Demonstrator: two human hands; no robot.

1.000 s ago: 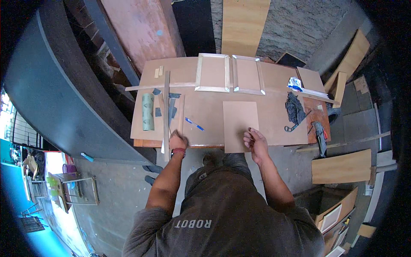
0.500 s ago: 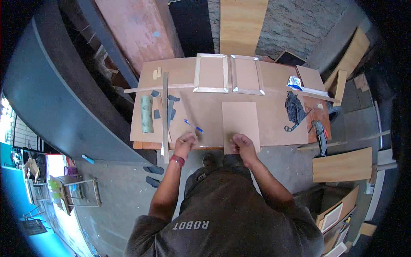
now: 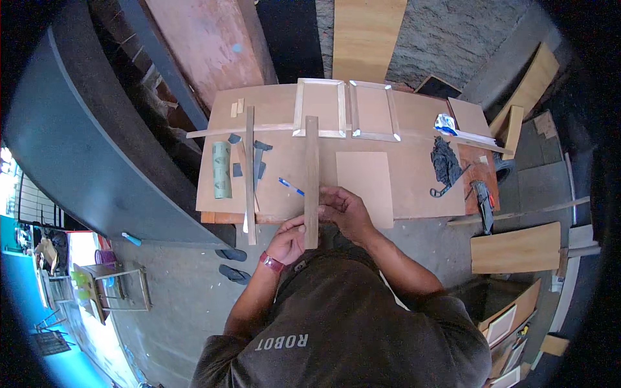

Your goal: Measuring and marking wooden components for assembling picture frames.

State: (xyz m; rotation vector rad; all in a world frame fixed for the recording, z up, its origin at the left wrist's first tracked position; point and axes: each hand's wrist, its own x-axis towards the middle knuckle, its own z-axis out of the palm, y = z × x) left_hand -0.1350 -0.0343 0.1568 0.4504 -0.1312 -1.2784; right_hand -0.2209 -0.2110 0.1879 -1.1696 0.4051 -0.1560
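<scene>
Left hand (image 3: 286, 243), right hand (image 3: 346, 212), gripping wooden strip (image 3: 312, 174)

A crumpled black bundle (image 3: 445, 163) lies near the worktop's (image 3: 486, 173) right edge, a green roll (image 3: 221, 170) near its left; dark sandals (image 3: 234, 275) rest on the floor (image 3: 184, 284).

The head camera (a wide fisheye) looks down onto the brown tabletop (image 3: 414, 171).

Losing the right end of the pen (image 3: 290, 185) behind the wooden strip (image 3: 312, 174), near the front edge of the worktop (image 3: 417, 174). Covering the near left corner of the brown sheet (image 3: 364, 174) with the right hand (image 3: 348, 210). Cropping the plywood board (image 3: 369, 39) beyond the back edge.
</scene>
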